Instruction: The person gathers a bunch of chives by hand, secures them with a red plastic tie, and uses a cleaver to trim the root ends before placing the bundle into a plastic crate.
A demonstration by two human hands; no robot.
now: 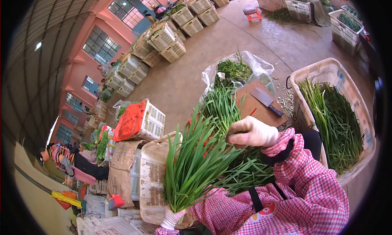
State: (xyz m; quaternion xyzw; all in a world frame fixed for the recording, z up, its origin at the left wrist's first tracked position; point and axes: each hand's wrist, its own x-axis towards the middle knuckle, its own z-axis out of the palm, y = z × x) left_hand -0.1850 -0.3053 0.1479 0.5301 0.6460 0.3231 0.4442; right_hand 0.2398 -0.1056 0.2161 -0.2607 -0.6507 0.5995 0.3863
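the left hand [171, 218] in a white glove squeezes the bottom of a bunch of long green floppy leaves [196, 161]. the right hand [249, 133] is closed near their tops. they look light and bendy, so holding them low seems best.

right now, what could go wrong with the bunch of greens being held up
1. The left hand grips only the base of the long green chive bunch, so the splayed leaves could slip out or bend.
2. The steel cleaver lies bare on the brown cutting board near the right hand; a careless reach risks a cut.
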